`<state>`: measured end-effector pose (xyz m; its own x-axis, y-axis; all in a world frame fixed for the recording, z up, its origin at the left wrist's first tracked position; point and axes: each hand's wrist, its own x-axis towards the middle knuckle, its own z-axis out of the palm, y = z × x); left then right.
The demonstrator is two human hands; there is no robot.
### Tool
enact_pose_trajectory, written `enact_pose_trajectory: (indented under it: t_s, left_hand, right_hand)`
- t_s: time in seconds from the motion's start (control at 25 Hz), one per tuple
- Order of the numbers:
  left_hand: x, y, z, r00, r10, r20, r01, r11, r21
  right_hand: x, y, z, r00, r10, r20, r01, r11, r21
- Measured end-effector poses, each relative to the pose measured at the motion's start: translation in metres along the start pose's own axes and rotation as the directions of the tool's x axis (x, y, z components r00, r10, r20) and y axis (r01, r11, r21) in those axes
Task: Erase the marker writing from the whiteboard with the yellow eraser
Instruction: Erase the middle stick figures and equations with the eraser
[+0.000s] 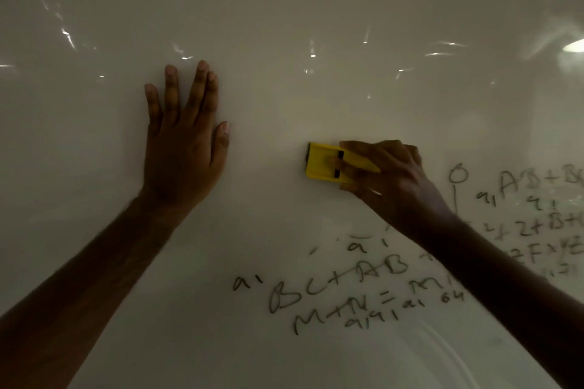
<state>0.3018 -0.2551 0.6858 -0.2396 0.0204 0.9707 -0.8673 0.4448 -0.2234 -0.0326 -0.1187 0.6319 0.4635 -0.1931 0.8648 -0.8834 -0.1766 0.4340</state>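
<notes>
The whiteboard [284, 9] fills the whole view. My right hand [395, 180] grips the yellow eraser [322, 164] by its right end and holds it flat against the board, right of centre. Black marker writing [341, 290] of letters and formulas lies below the eraser, and more writing [531, 208] runs off the right edge beside my right wrist. My left hand [183, 142] rests flat on the board to the left, fingers straight and pointing up, well apart from the eraser.
The board's upper half and left side carry no writing, only bright light reflections [572, 46]. My right forearm [512, 287] covers part of the writing at the lower right.
</notes>
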Motion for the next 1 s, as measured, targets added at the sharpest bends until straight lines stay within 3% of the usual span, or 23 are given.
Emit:
enact_pose_trajectory:
  t_s: [0.08,0.32,0.48,0.72,0.92,1.0]
  left_hand:
    - [-0.001,0.005,0.0,1.0,0.0,0.001,0.0,1.0,-0.011]
    - [-0.004,0.015,0.004,1.0,0.022,0.012,-0.021,1.0,-0.012]
    - [-0.003,0.017,0.005,0.998,0.066,0.025,-0.066,0.998,-0.01]
    - [0.017,0.05,0.011,0.992,0.123,0.039,-0.122,0.992,-0.015]
    - [0.029,0.083,0.02,0.99,0.139,0.029,-0.139,0.99,-0.01]
    - [0.029,0.086,0.021,0.99,0.139,0.025,-0.139,0.99,-0.01]
  right_hand:
    - [0.004,-0.01,0.009,1.0,0.01,-0.021,-0.009,1.0,0.024]
    - [-0.078,-0.015,0.011,0.96,-0.242,0.141,0.239,0.97,0.036]
    - [-0.082,0.034,-0.012,0.966,-0.208,0.153,0.218,0.975,-0.047]
    - [-0.025,0.05,-0.012,0.998,0.047,-0.029,-0.048,0.998,-0.033]
    - [-0.094,0.037,-0.011,0.98,-0.16,0.121,0.161,0.987,-0.004]
    - [-0.118,0.053,-0.024,0.972,-0.167,0.164,0.174,0.984,-0.027]
